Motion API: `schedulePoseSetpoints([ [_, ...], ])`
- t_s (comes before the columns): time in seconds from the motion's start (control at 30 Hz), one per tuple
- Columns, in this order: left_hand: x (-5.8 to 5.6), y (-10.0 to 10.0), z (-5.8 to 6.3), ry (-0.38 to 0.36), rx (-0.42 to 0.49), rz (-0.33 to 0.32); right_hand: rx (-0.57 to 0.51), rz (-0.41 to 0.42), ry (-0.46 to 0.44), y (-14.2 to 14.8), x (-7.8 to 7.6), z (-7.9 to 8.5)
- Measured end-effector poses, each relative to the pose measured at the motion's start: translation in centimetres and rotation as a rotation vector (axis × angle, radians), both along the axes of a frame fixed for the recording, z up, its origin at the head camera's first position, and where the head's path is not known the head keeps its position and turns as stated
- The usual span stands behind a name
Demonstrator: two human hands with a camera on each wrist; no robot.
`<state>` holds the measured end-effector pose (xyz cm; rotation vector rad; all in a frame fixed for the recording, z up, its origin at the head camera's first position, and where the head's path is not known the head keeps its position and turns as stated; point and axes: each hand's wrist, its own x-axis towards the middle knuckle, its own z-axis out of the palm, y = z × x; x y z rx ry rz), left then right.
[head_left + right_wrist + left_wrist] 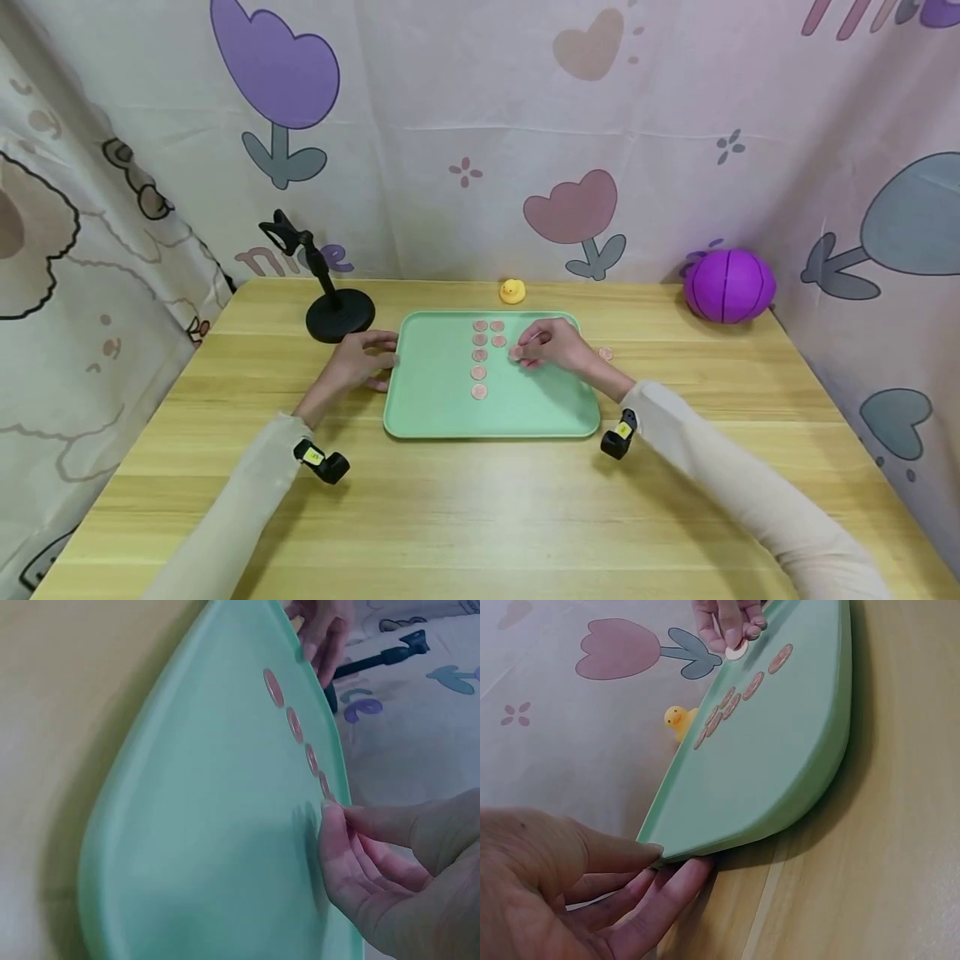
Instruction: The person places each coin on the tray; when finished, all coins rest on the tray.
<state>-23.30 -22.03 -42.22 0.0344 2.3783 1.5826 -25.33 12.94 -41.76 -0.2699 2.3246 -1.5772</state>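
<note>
Copper-coloured coins lie on a mint-green tray [431, 408]. Several form a column down its middle, including a coin [479, 392] at the near end, and two more sit beside the column's far end. Between thumb and fingertips, my right hand [553, 345] pinches another coin [737, 651] low over the tray, right of the two. My left hand [358, 360] holds the tray's left edge. In the left wrist view its thumb [622, 853] rests on the rim, with the fingers against the outside and underneath. The pinched coin is mostly hidden in the right wrist view.
One coin [605, 353] lies on the wooden table [480, 517] right of the tray, close to my right wrist. A yellow toy duck [512, 291] stands behind the tray. At the back are a black stand [340, 315] on the left and a purple ball [729, 286] on the right.
</note>
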Motion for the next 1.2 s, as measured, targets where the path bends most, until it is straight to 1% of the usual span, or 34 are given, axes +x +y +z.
schedulePoseSetpoints([
  [0.13, 0.1, 0.0, -0.1, 0.023, -0.026, -0.018, 0.010, -0.012, 0.003, -1.1, 0.1, -0.3],
  [0.2, 0.1, 0.0, -0.2, 0.034, -0.041, -0.025, 0.040, -0.004, 0.021, -1.6, 0.0, -0.7],
  [0.33, 0.1, -0.1, -0.2, 0.045, -0.054, -0.039, 0.144, 0.004, 0.062, -2.4, -0.1, -1.0],
  [0.4, 0.1, -0.1, -0.3, 0.052, -0.055, -0.043, 0.208, 0.002, 0.082, -2.6, -0.2, -0.8],
  [0.5, 0.0, -0.2, -0.4, 0.062, -0.052, -0.044, 0.288, -0.006, 0.089, -3.0, -0.3, -0.6],
  [0.6, 0.0, -0.2, -0.4, 0.066, -0.052, -0.045, 0.332, -0.006, 0.090, -3.2, -0.3, -0.4],
  [0.8, 0.0, -0.3, -0.3, 0.069, -0.053, -0.048, 0.317, -0.006, 0.097, -3.0, -0.2, -0.2],
  [1.0, 0.0, -0.3, -0.4, 0.067, -0.055, -0.045, 0.296, -0.002, 0.100, -1.7, -0.2, 0.0],
  [1.2, -0.1, -0.2, -0.4, 0.066, -0.064, -0.038, 0.297, -0.029, 0.118, 0.5, -0.4, 1.2],
])
